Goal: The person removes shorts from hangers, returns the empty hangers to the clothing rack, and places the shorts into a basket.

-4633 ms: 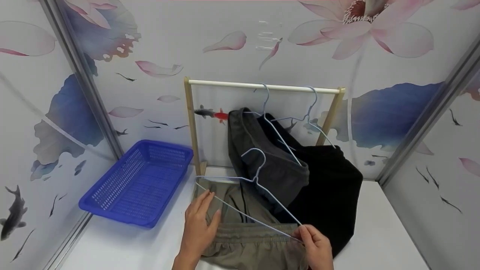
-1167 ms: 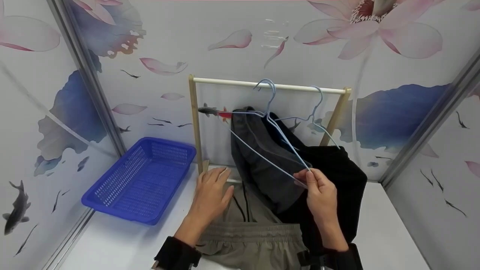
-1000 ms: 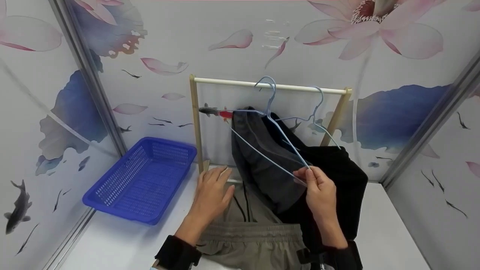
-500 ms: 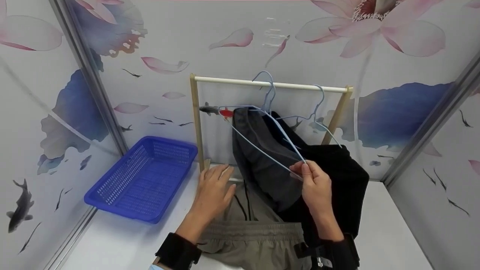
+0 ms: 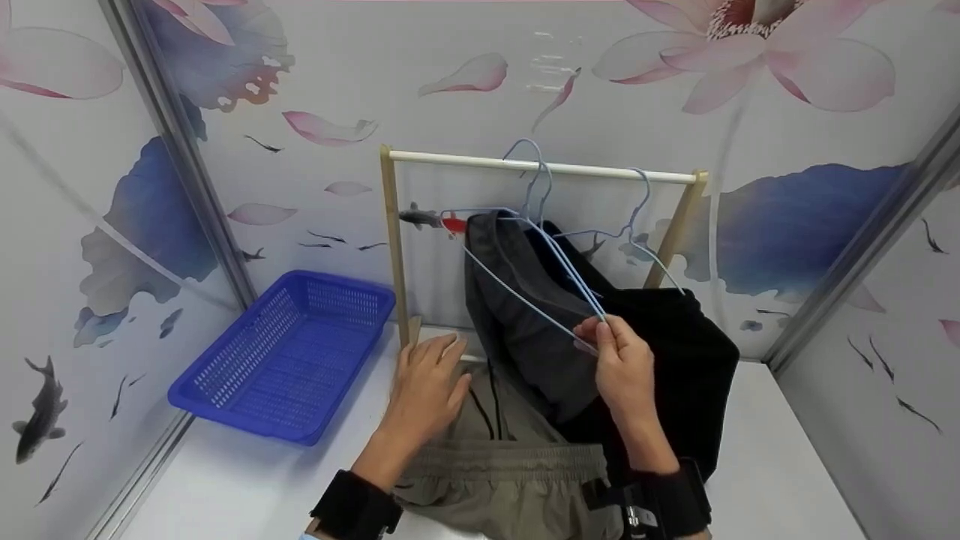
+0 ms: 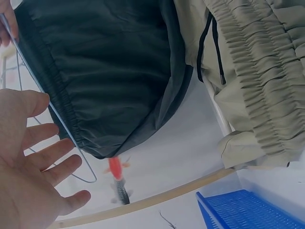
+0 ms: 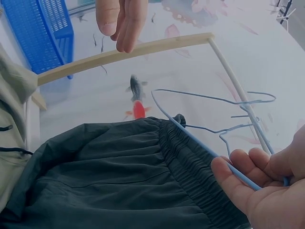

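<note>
My right hand [image 5: 626, 367] pinches a bare light-blue wire hanger [image 7: 190, 135] at its right corner. The hanger's hook overlaps the rail of the clothes rack [image 5: 465, 161], standing a little higher than a second hook there. Behind the hanger, dark grey elastic-waist pants [image 5: 540, 367] hang on that second hanger. My left hand [image 5: 424, 386] has its fingers spread and holds nothing, near the rack's left post and over the khaki drawstring pants [image 5: 510, 487]. In the left wrist view, its fingers overlap the wire without curling round it.
A black garment [image 5: 667, 360] hangs from another hanger [image 5: 637, 214] at the right of the rack. The blue perforated basket [image 5: 281, 360] stands on the white table [image 5: 780, 450], left of the rack. Printed panels enclose the back and sides.
My right hand has lifted the hanger from over the khaki pants up to the rail, then shifted slightly left, raising the hook. My left hand moved up early and has stayed put since.
</note>
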Motion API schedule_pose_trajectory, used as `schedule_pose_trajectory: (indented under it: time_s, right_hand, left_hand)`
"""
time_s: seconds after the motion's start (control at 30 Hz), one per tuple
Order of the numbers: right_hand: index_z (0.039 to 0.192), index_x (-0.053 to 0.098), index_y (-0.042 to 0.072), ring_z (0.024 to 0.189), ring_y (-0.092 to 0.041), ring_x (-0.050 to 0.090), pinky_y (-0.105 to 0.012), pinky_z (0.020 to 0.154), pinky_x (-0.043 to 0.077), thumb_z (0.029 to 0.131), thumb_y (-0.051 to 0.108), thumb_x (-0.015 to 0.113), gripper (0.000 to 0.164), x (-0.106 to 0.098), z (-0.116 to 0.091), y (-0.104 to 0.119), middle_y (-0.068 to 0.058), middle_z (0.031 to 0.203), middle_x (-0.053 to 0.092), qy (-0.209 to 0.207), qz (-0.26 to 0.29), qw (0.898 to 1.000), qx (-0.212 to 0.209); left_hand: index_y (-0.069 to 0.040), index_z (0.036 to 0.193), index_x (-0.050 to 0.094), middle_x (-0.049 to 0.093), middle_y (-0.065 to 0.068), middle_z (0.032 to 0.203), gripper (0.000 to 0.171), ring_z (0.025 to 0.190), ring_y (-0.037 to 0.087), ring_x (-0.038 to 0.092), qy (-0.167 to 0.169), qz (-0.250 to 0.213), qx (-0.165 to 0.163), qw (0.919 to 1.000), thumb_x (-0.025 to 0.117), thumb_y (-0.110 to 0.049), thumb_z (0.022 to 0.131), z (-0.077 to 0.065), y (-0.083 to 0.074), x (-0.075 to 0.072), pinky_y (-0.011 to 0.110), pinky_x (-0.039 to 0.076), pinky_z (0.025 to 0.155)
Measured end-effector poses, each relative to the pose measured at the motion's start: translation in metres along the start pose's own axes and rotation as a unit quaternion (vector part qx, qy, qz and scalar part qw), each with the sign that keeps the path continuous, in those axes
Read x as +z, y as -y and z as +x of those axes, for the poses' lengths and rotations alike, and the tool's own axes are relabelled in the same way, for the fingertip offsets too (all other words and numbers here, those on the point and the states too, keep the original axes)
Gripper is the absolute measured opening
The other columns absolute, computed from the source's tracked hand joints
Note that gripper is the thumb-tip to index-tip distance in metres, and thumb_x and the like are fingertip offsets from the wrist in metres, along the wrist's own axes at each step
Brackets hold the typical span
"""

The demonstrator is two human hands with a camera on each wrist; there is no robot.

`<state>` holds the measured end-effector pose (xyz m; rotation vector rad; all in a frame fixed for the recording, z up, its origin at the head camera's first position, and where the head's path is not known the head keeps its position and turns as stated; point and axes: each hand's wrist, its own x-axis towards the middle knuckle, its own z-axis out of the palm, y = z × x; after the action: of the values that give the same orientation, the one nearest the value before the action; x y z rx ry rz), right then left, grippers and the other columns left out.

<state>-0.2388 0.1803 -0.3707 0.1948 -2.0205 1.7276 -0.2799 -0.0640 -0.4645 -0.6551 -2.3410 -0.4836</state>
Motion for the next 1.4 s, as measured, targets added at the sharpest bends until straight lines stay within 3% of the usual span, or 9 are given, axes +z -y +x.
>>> schedule_pose_trajectory:
  time_s: [0.13,0.37,0.6,0.9,1.13,1.4]
  right_hand:
    - [0.101,0.057,-0.022,0.100,-0.051,0.061,-0.050,0.088,0.050,0.101,-0.002,0.042,0.025,0.001,0.003,-0.001,-0.038,0.101,0.061,0.002,-0.005,1.000,0.002]
    - [0.102,0.062,-0.015,0.100,-0.043,0.064,-0.045,0.088,0.052,0.103,0.006,0.044,0.027,0.003,0.014,-0.029,-0.032,0.102,0.064,-0.002,-0.009,1.000,0.019]
    - [0.098,0.064,-0.010,0.095,-0.037,0.067,-0.038,0.083,0.055,0.102,0.008,0.046,0.026,0.006,0.015,-0.035,-0.026,0.096,0.066,-0.005,-0.033,0.999,0.000]
    - [0.100,0.064,-0.012,0.097,-0.040,0.067,-0.044,0.085,0.054,0.102,0.004,0.046,0.024,0.010,0.013,-0.038,-0.028,0.097,0.066,0.008,-0.041,0.999,0.006]
    - [0.101,0.059,-0.019,0.098,-0.049,0.063,-0.055,0.086,0.051,0.101,-0.003,0.041,0.024,0.012,0.013,-0.041,-0.036,0.099,0.063,0.029,-0.048,0.998,-0.004]
    - [0.102,0.063,-0.011,0.099,-0.040,0.066,-0.041,0.085,0.055,0.101,0.004,0.049,0.022,0.010,0.010,-0.048,-0.027,0.101,0.065,0.054,-0.039,0.998,-0.003]
  left_hand:
    - [-0.004,0.127,0.062,0.059,0.015,0.129,0.042,0.118,0.033,0.055,0.001,0.001,0.005,1.0000,0.071,-0.020,0.088,-0.002,0.001,0.000,0.059,0.038,0.097]
    - [-0.003,0.127,0.062,0.059,0.015,0.129,0.042,0.118,0.033,0.055,0.004,-0.003,0.002,1.0000,0.069,-0.021,0.090,-0.004,0.002,0.000,0.059,0.037,0.098]
    - [-0.004,0.126,0.062,0.058,0.014,0.128,0.041,0.118,0.033,0.054,0.014,-0.006,-0.005,0.9999,0.068,-0.021,0.090,-0.007,0.002,0.000,0.061,0.036,0.099]
    - [-0.005,0.128,0.061,0.058,0.014,0.129,0.042,0.119,0.033,0.054,0.019,-0.007,-0.007,0.9998,0.068,-0.021,0.090,-0.007,0.003,0.001,0.060,0.036,0.100]
    - [-0.003,0.126,0.062,0.060,0.015,0.126,0.041,0.117,0.034,0.055,0.009,0.001,0.003,1.0000,0.069,-0.020,0.089,-0.009,0.003,0.004,0.059,0.037,0.099]
    - [-0.005,0.127,0.061,0.060,0.014,0.126,0.042,0.116,0.032,0.055,0.006,0.003,0.002,1.0000,0.069,-0.020,0.089,-0.010,0.002,0.005,0.058,0.036,0.100]
